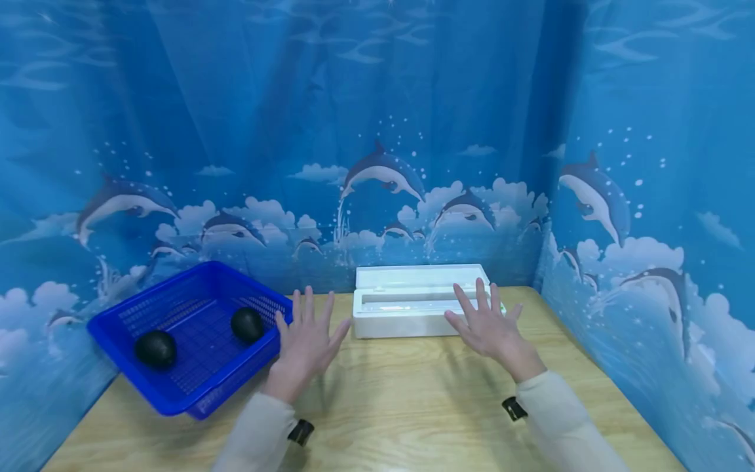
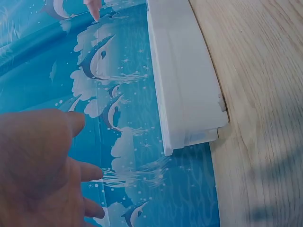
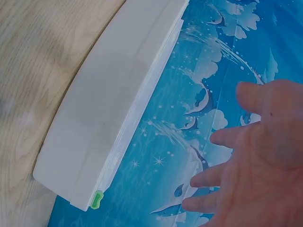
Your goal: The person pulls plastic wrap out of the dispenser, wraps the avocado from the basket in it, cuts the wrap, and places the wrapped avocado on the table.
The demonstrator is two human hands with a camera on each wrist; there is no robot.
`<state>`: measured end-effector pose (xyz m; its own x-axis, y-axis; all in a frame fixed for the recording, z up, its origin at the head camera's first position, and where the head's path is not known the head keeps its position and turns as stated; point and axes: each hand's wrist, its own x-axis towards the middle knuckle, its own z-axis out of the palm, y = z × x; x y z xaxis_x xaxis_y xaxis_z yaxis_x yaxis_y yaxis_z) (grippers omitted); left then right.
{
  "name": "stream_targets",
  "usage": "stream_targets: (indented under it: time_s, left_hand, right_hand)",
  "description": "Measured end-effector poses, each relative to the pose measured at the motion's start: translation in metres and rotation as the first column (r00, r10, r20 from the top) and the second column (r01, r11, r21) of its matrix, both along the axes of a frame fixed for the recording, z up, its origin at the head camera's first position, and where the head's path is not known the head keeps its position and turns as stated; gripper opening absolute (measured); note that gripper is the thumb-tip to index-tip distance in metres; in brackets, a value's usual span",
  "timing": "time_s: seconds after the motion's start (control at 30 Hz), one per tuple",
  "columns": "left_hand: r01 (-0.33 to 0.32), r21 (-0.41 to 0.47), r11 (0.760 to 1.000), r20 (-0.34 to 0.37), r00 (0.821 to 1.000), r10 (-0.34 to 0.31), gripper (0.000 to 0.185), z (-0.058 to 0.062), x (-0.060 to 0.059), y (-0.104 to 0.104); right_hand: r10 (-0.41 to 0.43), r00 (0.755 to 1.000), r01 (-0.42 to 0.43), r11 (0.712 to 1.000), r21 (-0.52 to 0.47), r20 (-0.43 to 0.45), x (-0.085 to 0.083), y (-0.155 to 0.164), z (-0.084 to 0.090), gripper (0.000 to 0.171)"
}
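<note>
Two spread hands, left hand (image 1: pixel 306 343) and right hand (image 1: pixel 489 325), near white box (image 1: pixel 413 308)

Backdrop: blue plastic curtain printed with dolphins, white clouds and bubbles (image 1: pixel 377 131), hung behind the counter and along both sides, enclosing it.
Counter: light wooden counter with visible grain (image 1: pixel 413 406), running up to the curtain at the back and the right.
Light: even and bright; soft shadows fall on the wood.
</note>
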<state>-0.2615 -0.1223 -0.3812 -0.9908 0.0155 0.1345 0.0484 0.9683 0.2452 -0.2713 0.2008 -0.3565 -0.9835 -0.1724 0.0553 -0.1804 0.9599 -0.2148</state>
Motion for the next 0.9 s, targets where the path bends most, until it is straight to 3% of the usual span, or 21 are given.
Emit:
stream_targets:
  time_s: [0.27, 0.4, 0.57, 0.67, 0.9]
  left_hand:
    - [0.068, 0.035, 0.997, 0.013, 0.998, -0.068, 0.068, 0.006, -0.021, 0.008]
    - [0.168, 0.034, 0.985, -0.035, 0.985, -0.166, 0.054, 0.009, -0.04, 0.012]
    - [0.283, 0.147, 0.948, -0.047, 0.959, -0.279, 0.037, 0.009, -0.064, 0.02]
    - [0.295, 0.211, 0.932, -0.036, 0.955, -0.294, 0.029, 0.005, -0.077, 0.025]
    - [0.316, 0.259, 0.913, -0.034, 0.947, -0.318, 0.015, -0.006, -0.105, 0.037]
  right_hand:
    - [0.067, 0.995, -0.064, 0.997, 0.044, -0.074, -0.018, 0.01, 0.004, 0.049]
    - [0.13, 0.985, -0.124, 0.991, 0.058, -0.114, -0.032, 0.018, 0.005, 0.041]
    - [0.139, 0.988, -0.137, 0.99, 0.04, -0.06, -0.05, 0.026, 0.008, 0.04]
    - [0.129, 0.991, -0.129, 0.991, 0.031, -0.016, -0.058, 0.027, 0.009, 0.041]
    - [0.111, 0.993, -0.112, 0.994, 0.019, 0.039, -0.063, 0.027, 0.011, 0.042]
